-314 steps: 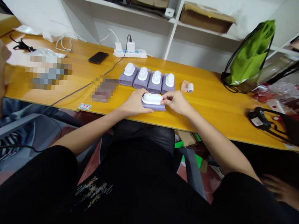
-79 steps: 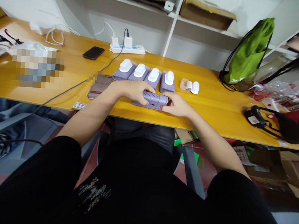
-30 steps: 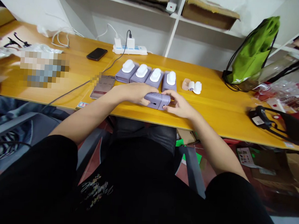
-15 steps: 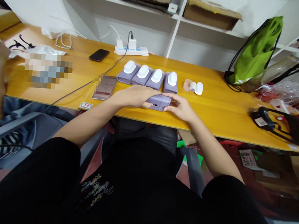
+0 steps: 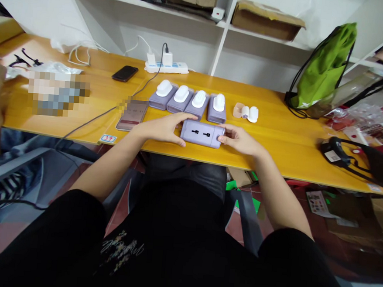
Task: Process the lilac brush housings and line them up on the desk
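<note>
A lilac rectangular case (image 5: 201, 138) lies near the table's front edge, its face with two black slots turned toward me. My right hand (image 5: 240, 140) pinches the case's right end between thumb and fingers. At the other end, my left hand (image 5: 166, 129) is open, thumb and fingers spread around the case's left side; whether its fingertips touch is hard to see. Just behind stands a row of several purple boxes (image 5: 217, 115) topped with white oval pieces (image 5: 199, 99). Right of that row lie small white and peach-coloured parts (image 5: 253, 114).
A phone (image 5: 132, 116) lies left of my left hand, crossed near its top by a dark cable. Behind are another phone (image 5: 124, 73) and a white power strip (image 5: 180, 68). A green drawstring bag (image 5: 324, 69) and a black strapped device (image 5: 333, 151) are at the right.
The lilac case has turned so its slotted face shows more fully. My left hand has loosened and shifted left with fingers spreading; my right hand stays at the case's right end.
</note>
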### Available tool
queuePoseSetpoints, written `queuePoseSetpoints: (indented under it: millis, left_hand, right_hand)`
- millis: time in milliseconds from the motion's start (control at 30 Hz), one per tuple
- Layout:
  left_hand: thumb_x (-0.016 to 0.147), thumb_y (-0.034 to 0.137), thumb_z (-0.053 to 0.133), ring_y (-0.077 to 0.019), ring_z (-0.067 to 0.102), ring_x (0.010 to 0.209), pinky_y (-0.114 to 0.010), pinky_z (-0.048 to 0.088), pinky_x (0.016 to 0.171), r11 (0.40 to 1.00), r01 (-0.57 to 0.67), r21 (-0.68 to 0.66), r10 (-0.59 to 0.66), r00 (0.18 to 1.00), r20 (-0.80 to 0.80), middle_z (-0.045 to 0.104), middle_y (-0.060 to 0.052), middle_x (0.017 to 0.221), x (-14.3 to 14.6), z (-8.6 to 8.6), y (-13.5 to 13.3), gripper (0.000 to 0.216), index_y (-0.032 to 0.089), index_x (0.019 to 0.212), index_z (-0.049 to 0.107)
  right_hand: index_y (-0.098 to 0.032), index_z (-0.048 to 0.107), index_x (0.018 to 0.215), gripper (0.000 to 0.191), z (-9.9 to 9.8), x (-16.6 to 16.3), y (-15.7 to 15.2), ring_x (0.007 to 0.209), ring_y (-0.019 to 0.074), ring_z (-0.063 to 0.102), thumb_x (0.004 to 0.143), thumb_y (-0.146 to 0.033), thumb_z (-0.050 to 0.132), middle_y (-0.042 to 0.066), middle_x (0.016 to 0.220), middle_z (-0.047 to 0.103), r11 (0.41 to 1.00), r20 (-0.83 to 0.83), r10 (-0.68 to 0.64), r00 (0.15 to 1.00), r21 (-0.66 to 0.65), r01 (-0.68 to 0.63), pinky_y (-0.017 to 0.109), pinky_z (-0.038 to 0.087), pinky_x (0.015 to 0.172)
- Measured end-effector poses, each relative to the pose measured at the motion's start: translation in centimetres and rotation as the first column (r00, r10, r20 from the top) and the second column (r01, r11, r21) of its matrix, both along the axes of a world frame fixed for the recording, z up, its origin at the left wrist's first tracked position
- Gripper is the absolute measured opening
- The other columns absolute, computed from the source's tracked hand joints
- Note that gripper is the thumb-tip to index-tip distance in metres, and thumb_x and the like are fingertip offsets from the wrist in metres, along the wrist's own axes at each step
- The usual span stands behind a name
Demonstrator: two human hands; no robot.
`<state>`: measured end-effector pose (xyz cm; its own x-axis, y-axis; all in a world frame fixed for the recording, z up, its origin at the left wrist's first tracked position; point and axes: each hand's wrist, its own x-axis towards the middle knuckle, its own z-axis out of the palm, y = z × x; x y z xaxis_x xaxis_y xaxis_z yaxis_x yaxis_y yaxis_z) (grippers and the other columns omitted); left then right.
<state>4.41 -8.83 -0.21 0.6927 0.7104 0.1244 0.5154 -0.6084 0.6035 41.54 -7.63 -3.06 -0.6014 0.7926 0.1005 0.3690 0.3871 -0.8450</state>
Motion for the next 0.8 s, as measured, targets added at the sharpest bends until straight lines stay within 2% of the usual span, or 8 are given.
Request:
queuePoseSetpoints:
  millis: [100,200,267,333,433,567,700,800]
  left_hand:
    - [0.091,0.061,0.086,-0.0402,0.054,0.168,-0.054,0.044,0.139,1.0,-0.024,0.01,0.024,1.0,0.02,0.053,-0.019,0.185,0.3,-1.0,-0.5,0.099,0.023,0.176,0.051]
    - [0.093,0.062,0.084,-0.0412,0.052,0.17,-0.056,0.041,0.141,1.0,-0.03,0.008,0.03,0.999,0.029,0.052,-0.02,0.186,0.8,-1.5,-0.7,0.1,0.022,0.178,0.049]
    - [0.095,0.062,0.083,-0.0417,0.047,0.174,-0.057,0.039,0.143,1.0,-0.028,0.014,0.027,0.999,0.045,0.047,-0.02,0.188,1.1,-1.9,-0.7,0.103,0.022,0.181,0.044]
    - [0.095,0.063,0.083,-0.043,0.043,0.177,-0.059,0.037,0.145,1.0,-0.023,0.012,0.022,0.996,0.088,0.043,-0.02,0.192,1.4,-2.5,-0.6,0.108,0.023,0.185,0.038]
    - [0.091,0.066,0.089,-0.0458,0.04,0.178,-0.062,0.035,0.145,1.0,-0.01,-0.014,0.013,0.982,0.186,0.04,-0.018,0.193,1.5,-3.5,-0.5,0.116,0.027,0.186,0.036]
    - [0.087,0.064,0.097,-0.0457,0.059,0.161,-0.063,0.05,0.133,0.999,-0.018,-0.04,0.028,0.965,0.26,0.05,-0.019,0.187,1.2,-4.4,-0.4,0.121,0.033,0.187,0.036]
    - [0.092,0.06,0.092,-0.0406,0.067,0.147,-0.058,0.059,0.119,0.994,-0.106,0.013,0.097,0.944,0.315,0.058,-0.017,0.178,0.3,-4.4,-0.4,0.105,0.037,0.182,0.044]
    - [0.099,0.06,0.085,-0.0368,0.069,0.144,-0.053,0.061,0.116,0.969,-0.228,0.098,0.175,0.907,0.383,0.061,-0.016,0.174,-0.9,-4.2,0.2,0.09,0.035,0.178,0.049]
  right_hand:
    - [-0.028,0.079,0.146,0.069,1.2,-0.2,-1.0,0.12,0.0345,0.076,0.097,-0.077,0.085,0.014,0.139,0.079,0.984,0.103,-0.061,0.993,0.173,0.042,0.058,0.067,0.109]
    - [-0.033,0.066,0.169,0.091,2.0,-1.3,-2.4,0.158,0.0459,0.06,0.092,-0.073,0.093,0.017,0.176,0.059,0.943,0.151,-0.07,0.986,0.333,0.016,0.071,0.05,0.135]
    - [-0.034,0.054,0.179,0.105,2.0,-2.0,-3.2,0.169,0.0499,0.048,0.089,-0.068,0.097,0.016,0.184,0.05,0.923,0.207,-0.046,0.977,0.383,-0.038,0.076,0.039,0.141]
    - [-0.035,0.048,0.183,0.104,1.6,-2.3,-3.5,0.169,0.0508,0.048,0.093,-0.059,0.094,0.015,0.185,0.05,0.909,0.268,-0.047,0.962,0.411,-0.07,0.079,0.039,0.141]
    - [-0.036,0.048,0.183,0.094,1.0,-1.9,-3.6,0.164,0.0496,0.054,0.098,-0.049,0.086,0.014,0.181,0.055,0.899,0.307,-0.071,0.949,0.432,-0.072,0.08,0.044,0.138]
    - [-0.038,0.048,0.183,0.093,0.6,-0.2,-4.2,0.164,0.0485,0.056,0.099,-0.055,0.085,0.013,0.179,0.058,0.897,0.272,-0.123,0.954,0.442,-0.01,0.08,0.045,0.137]
    - [-0.037,0.056,0.177,0.09,0.4,2.8,-5.6,0.16,0.0483,0.062,0.097,-0.065,0.087,0.013,0.176,0.063,0.884,0.196,-0.257,0.946,0.444,0.148,0.079,0.046,0.137]
    - [-0.03,0.065,0.169,0.09,0.6,6.2,-5.9,0.15,0.0475,0.07,0.092,-0.071,0.088,0.016,0.167,0.071,0.833,0.093,-0.43,0.898,0.426,0.354,0.077,0.051,0.132]
